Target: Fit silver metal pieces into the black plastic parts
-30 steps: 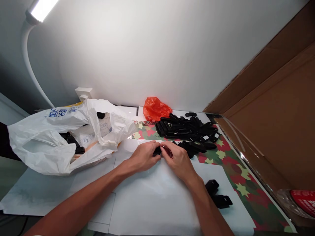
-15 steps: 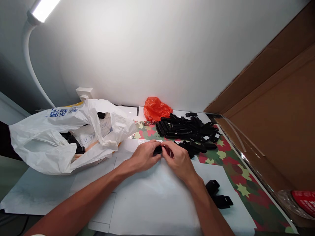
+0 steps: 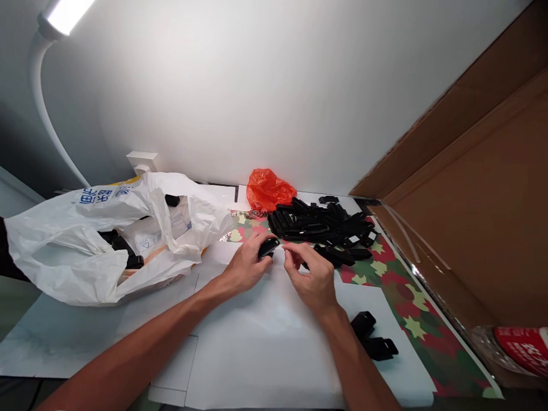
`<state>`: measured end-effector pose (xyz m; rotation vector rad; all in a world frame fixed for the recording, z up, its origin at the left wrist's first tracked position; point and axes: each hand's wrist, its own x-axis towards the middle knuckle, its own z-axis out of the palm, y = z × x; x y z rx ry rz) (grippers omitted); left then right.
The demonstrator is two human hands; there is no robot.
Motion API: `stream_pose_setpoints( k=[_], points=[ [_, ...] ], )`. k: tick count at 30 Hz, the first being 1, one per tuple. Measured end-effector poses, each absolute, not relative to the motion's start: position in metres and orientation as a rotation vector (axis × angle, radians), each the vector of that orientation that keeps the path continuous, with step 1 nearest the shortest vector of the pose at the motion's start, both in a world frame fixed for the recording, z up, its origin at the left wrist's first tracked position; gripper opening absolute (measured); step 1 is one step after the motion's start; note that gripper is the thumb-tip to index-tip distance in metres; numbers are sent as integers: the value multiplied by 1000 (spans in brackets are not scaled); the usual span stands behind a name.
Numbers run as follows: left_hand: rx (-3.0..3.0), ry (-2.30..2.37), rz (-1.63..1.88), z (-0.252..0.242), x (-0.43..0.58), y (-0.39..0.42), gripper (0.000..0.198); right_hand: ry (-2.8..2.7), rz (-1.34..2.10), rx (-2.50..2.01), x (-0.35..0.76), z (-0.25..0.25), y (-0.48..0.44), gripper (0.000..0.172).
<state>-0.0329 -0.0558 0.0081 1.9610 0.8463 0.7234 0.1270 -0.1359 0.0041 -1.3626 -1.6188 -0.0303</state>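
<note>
White-and-camouflage tabletop (image 3: 265, 348) with white bag (image 3: 72, 217), red bag (image 3: 269, 191), black parts (image 3: 306, 222).

Left hand (image 3: 245, 265) and right hand (image 3: 314, 278) are bare.

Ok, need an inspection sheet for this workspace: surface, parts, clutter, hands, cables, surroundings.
Surface: white sheets, patterned cover at right.
Parts: one black part held; black pile beyond the hands; loose parts lower right.
Clutter: white bag left, open; orange bag behind the pile.
Hands: left hand grips the black part; right hand close to its end, grip unclear.
Cables: nothing seen clearly.
Surroundings: lit lamp, wall, socket, cardboard.
</note>
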Motion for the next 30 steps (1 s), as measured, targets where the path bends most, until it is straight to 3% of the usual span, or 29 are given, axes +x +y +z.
stream_pose_setpoints(
  k=[8, 14, 30],
  points=[
    [1820, 866, 692, 9, -34, -57, 56, -1578, -24, -1354, 125, 6, -137, 16],
    [1535, 790, 756, 13, -35, -56, 34, -1563, -34, -1354, 124, 6, -136, 14],
    [892, 917, 774, 24, -36, -41, 25, -1570, -29, -1352, 125, 8, -137, 16]
  ],
)
